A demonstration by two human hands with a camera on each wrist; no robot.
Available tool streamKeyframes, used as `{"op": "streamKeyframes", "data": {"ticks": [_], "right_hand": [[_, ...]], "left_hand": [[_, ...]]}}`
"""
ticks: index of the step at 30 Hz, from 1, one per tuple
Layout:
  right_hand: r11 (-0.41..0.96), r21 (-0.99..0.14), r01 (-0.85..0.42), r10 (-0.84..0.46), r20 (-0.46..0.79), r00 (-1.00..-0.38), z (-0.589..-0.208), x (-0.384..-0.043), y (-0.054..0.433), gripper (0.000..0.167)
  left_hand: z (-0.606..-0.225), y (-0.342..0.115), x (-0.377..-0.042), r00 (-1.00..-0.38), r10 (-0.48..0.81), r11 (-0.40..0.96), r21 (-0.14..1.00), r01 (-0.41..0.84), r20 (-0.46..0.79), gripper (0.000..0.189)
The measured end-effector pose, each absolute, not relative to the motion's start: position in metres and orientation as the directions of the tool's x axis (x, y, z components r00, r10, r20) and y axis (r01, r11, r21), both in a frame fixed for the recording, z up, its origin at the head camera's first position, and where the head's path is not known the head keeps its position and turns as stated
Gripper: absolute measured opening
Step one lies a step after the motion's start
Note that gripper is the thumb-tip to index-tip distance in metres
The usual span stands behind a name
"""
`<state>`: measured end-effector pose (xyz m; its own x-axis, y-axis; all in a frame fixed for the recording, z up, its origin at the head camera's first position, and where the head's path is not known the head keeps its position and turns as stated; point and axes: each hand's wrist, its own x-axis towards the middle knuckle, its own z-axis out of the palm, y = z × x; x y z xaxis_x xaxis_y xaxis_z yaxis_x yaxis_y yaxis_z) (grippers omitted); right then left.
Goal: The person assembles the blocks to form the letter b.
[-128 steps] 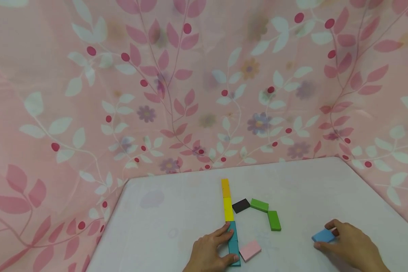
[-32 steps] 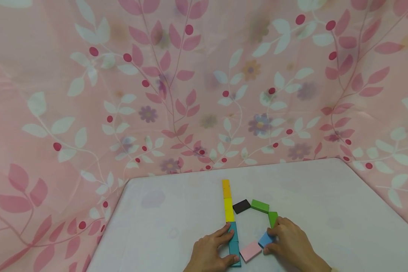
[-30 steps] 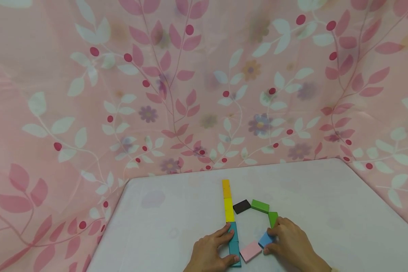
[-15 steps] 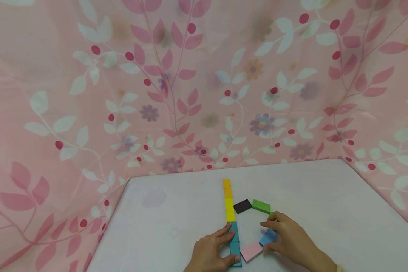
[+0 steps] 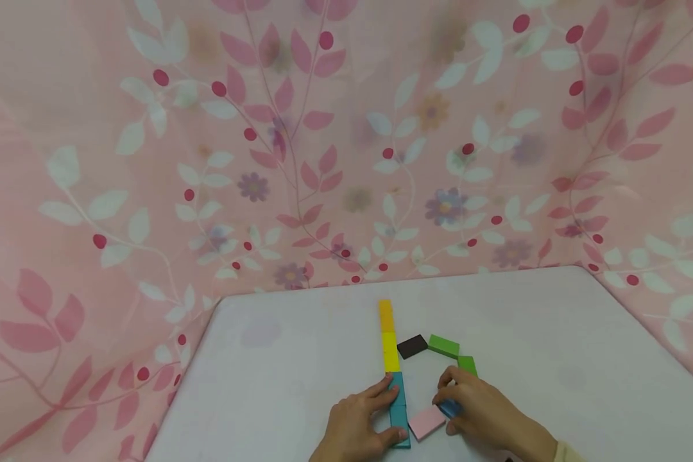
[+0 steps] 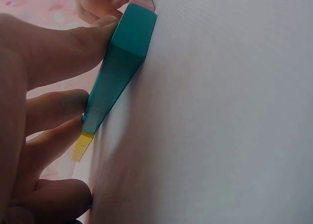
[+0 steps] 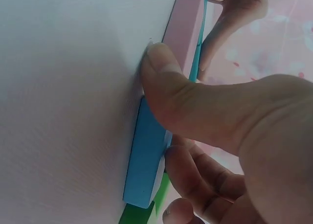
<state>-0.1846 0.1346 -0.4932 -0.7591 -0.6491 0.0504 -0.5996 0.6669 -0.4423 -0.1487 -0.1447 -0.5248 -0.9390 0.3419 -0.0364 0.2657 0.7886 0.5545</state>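
My left hand (image 5: pixel 355 423) rests its thumb and fingertips on two teal blocks (image 5: pixel 398 393) laid end to end. In the left wrist view, the thumb touches the nearer teal block (image 6: pixel 132 33). A blue block (image 5: pixel 450 408) lies under my right hand (image 5: pixel 485 407), which holds it between thumb and fingers. The right wrist view shows the blue block (image 7: pixel 144 155) on the white surface, its end by the thumb. Beside it lies a pink block (image 5: pixel 427 422), angled against the lower teal block. The hand partly hides the blue block and a green block (image 5: pixel 467 366).
Yellow (image 5: pixel 390 351) and orange (image 5: pixel 385 316) blocks continue the straight row upward. A black block (image 5: pixel 412 346) and another green block (image 5: pixel 443 346) curve right from the yellow one. The white tabletop (image 5: pixel 300 340) meets a pink floral cloth (image 5: pixel 346 160) behind.
My right hand brought the blue block left to the pink one. In the last second its fingers lifted, then came down on the block again. My left hand stayed in place.
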Motion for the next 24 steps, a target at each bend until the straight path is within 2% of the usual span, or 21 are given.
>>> {"op": "streamKeyframes", "data": {"ticks": [10,16,24], "right_hand": [[0.675,-0.444,-0.589,-0.652,0.014,-0.758,-0.4930,-0.1880,0.1325,0.038],[0.646,-0.448,-0.618,-0.674,0.046,-0.737,-0.4926,-0.1900,0.1337,0.032],[0.609,-0.475,-0.635,-0.691,0.076,-0.719,-0.4951,-0.1911,0.1348,0.031]], "left_hand": [[-0.5262,-0.1450,-0.1478,-0.935,0.353,0.787,0.547,0.287,-0.017,0.071],[-0.5246,-0.1435,-0.1489,-0.937,0.350,0.785,0.550,0.285,-0.012,0.071],[-0.5274,-0.1459,-0.1495,-0.935,0.353,0.781,0.541,0.313,0.032,0.070]]}}
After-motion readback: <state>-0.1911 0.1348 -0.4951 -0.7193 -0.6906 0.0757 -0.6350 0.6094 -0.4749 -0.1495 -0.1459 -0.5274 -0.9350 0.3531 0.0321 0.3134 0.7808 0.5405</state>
